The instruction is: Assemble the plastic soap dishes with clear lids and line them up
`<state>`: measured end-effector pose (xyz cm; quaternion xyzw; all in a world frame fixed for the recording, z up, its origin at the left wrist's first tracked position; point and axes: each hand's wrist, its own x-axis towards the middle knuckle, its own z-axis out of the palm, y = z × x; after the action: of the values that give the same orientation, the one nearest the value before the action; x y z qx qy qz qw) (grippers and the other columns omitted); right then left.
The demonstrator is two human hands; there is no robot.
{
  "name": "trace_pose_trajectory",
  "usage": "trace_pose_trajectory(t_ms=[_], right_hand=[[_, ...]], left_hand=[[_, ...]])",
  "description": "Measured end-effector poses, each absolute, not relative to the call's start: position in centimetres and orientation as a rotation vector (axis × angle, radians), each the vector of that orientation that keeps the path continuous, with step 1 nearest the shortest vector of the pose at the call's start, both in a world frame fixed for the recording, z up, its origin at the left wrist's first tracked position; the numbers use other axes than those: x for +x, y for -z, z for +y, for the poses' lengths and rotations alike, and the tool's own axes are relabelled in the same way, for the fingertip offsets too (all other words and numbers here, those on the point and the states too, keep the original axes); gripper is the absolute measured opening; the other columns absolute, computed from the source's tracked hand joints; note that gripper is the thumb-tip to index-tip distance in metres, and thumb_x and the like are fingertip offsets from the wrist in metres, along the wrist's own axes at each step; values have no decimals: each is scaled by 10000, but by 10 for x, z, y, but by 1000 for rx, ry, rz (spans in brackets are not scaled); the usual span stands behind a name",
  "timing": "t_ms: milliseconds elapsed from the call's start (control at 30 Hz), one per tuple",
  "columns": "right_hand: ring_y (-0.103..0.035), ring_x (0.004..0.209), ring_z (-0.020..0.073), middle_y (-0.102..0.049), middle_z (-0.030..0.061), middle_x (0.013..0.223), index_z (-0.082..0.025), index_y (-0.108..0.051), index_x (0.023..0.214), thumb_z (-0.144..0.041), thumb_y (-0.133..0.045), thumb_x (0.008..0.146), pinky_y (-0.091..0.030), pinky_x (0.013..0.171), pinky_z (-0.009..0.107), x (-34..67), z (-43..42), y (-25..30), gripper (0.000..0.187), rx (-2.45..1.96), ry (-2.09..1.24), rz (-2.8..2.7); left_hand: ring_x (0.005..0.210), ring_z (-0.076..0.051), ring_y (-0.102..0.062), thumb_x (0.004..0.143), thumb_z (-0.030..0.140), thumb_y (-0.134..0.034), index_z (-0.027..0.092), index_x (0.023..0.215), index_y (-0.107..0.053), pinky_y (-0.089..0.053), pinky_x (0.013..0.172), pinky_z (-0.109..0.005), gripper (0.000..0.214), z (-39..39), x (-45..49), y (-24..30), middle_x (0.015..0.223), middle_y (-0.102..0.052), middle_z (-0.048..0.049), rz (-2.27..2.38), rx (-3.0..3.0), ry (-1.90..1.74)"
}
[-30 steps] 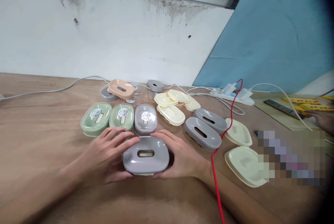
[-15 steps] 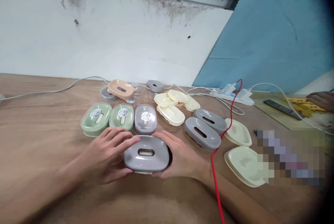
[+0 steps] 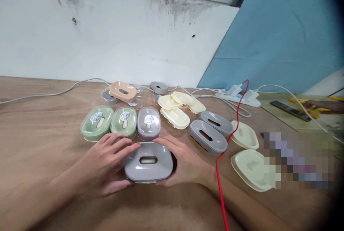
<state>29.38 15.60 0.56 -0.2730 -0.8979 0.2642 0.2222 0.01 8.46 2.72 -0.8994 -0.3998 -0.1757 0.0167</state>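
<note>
A grey oval plastic box (image 3: 149,171) with a slotted lid and a pale base edge is between my hands, low over the table. My left hand (image 3: 110,163) curls round its left side, fingertips on the lid's top edge and thumb at the lower corner. Something clear, perhaps plastic film, shows by that palm. Gripping the right end is my right hand (image 3: 182,161), its fingers along the back and its thumb in front. Just behind stand a grey box (image 3: 149,132) and two green boxes (image 3: 96,130), (image 3: 123,132), all with clear covers and round stickers.
Cream trays (image 3: 176,118) pile up behind. Grey slotted lids (image 3: 206,136) and more cream trays (image 3: 252,173) lie to the right. A red cable (image 3: 220,184) crosses near my right forearm from a power strip (image 3: 239,99). A peach lid (image 3: 123,92) sits back left. Another person's hand (image 3: 329,107) shows far right.
The held grey box has shifted slightly left and tilted a little, with both hands still on it. At far right the other person's hand has moved.
</note>
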Motion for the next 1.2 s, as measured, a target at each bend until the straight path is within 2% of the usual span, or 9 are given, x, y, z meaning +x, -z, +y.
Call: trace_pose_trajectory(t_ms=[133, 267, 500, 600, 667, 767, 867, 1000, 1200], right_hand=[[-676, 1218, 343, -676, 151, 1357, -216, -539, 1429, -536, -975, 601, -572, 1008, 467, 295, 157, -6, 989, -744, -746, -2495], [-685, 1203, 329, -681, 129, 1344, -231, -562, 1405, -536, -1005, 553, -574, 1012, 446, 294, 158, -6, 1008, -757, -802, -2450], [-704, 1210, 334, -704, 126, 1341, -220, -577, 1399, -501, -1017, 538, -564, 1048, 453, 297, 161, -7, 1007, -759, -884, -2394], [-704, 1218, 341, -702, 131, 1358, -222, -569, 1410, -501, -1017, 536, -559, 1061, 471, 299, 162, -7, 1021, -783, -892, -2398], [-696, 1232, 346, -691, 135, 1374, -227, -564, 1418, -510, -1019, 527, -553, 1071, 479, 299, 162, -6, 1040, -801, -876, -2398], [-686, 1244, 347, -681, 132, 1378, -240, -563, 1423, -536, -1016, 521, -549, 1075, 480, 299, 162, -5, 1052, -817, -875, -2407], [-672, 1261, 345, -666, 130, 1389, -243, -557, 1420, -528, -1013, 530, -548, 1073, 474, 299, 162, -6, 1040, -823, -893, -2428], [-646, 1291, 337, -657, 114, 1392, -260, -534, 1432, -447, -994, 564, -542, 1078, 468, 302, 164, -14, 999, -841, -866, -2468], [-632, 1296, 344, -647, 97, 1412, -291, -510, 1459, -382, -969, 605, -547, 1067, 470, 308, 167, -21, 974, -825, -795, -2536]], left_hand=[[1205, -362, -593, 818, 418, -768, 260, 1529, -476, -459, 1004, -492, 784, 85, -1, -26, 1357, -673, -95, -1298, -2806, 491], [1192, -361, -603, 859, 473, -758, 255, 1594, -410, -464, 981, -476, 842, 87, -5, -23, 1358, -682, -94, -1305, -2811, 474], [1225, -354, -605, 920, 488, -733, 231, 1546, -453, -467, 1017, -473, 732, 90, -7, -22, 1365, -690, -101, -1253, -2814, 538], [1221, -350, -596, 913, 518, -741, 227, 1542, -439, -474, 1013, -471, 756, 90, -7, -29, 1371, -678, -107, -1277, -2817, 565], [1216, -337, -587, 916, 474, -720, 235, 1503, -456, -477, 1008, -460, 687, 88, -8, -36, 1361, -672, -99, -1319, -2841, 597], [1183, -325, -575, 907, 311, -588, 241, 1344, -527, -475, 971, -455, 447, 85, -10, -46, 1304, -666, -90, -1366, -2908, 616], [1147, -325, -566, 867, 226, -533, 232, 1232, -547, -459, 948, -455, 366, 84, -13, -48, 1237, -658, -89, -1336, -2935, 550], [1123, -328, -569, 850, 192, -562, 214, 1308, -534, -436, 961, -460, 460, 85, -17, -41, 1232, -651, -100, -1209, -2918, 404], [1148, -324, -587, 907, 200, -556, 192, 1464, -473, -421, 1010, -459, 563, 83, -15, -35, 1265, -655, -114, -1240, -2910, 329]])
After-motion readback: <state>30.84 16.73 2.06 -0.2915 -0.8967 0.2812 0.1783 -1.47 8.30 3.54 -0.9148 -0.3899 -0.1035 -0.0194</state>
